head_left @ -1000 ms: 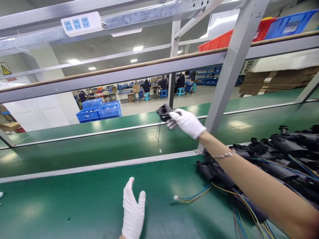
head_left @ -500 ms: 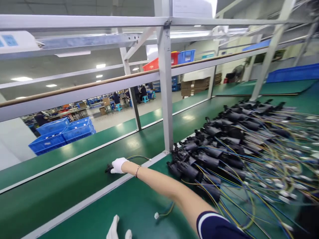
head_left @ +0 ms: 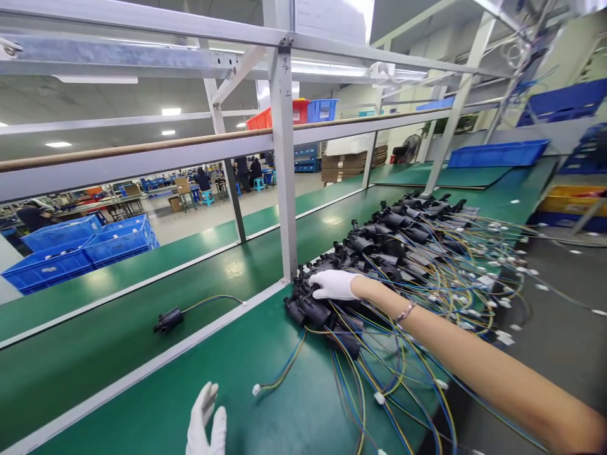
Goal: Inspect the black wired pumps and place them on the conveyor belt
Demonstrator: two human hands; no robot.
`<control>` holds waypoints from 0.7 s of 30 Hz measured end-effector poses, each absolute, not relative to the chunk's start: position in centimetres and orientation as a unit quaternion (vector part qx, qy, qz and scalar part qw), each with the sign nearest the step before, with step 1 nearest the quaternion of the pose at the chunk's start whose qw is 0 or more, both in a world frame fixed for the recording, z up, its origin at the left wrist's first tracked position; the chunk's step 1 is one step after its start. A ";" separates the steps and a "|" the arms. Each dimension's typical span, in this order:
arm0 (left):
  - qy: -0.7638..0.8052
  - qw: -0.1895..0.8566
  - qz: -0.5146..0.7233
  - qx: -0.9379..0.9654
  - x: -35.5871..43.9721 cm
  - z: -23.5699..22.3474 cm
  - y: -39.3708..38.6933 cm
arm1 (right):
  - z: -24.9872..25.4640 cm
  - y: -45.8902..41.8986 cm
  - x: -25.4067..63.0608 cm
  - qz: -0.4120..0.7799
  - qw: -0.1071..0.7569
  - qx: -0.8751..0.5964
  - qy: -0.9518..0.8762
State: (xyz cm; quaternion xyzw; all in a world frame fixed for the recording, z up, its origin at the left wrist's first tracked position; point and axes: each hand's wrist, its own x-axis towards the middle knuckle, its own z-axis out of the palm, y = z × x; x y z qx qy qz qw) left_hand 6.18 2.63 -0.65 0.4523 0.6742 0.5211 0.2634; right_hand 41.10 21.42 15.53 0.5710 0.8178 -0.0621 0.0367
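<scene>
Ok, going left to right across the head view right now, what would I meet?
Blue crates, lone black part, gloved left hand, nearest grey post, gloved right hand, long blue tray.

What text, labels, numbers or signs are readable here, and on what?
None reads clearly.
Upright post: handwritten marks, too small to read for sure.
White sheet at top: faint marks, illegible.
Blue bin on the upper shelf: label, too small.
Lone black part: no text visible.
</scene>
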 end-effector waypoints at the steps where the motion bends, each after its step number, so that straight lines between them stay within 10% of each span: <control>1: 0.665 0.284 0.522 0.452 6.9 0.2 2.5 | 15.1 21.2 41.4 -0.067 0.023 0.560 0.825; 16: 0.236 0.670 0.616 0.341 19.8 10.9 5.7 | 22.4 10.0 33.3 -0.009 -0.168 0.441 0.882; 21: 0.079 0.792 0.601 0.079 19.3 13.8 3.2 | 19.9 6.7 32.7 -0.174 -0.369 0.441 0.799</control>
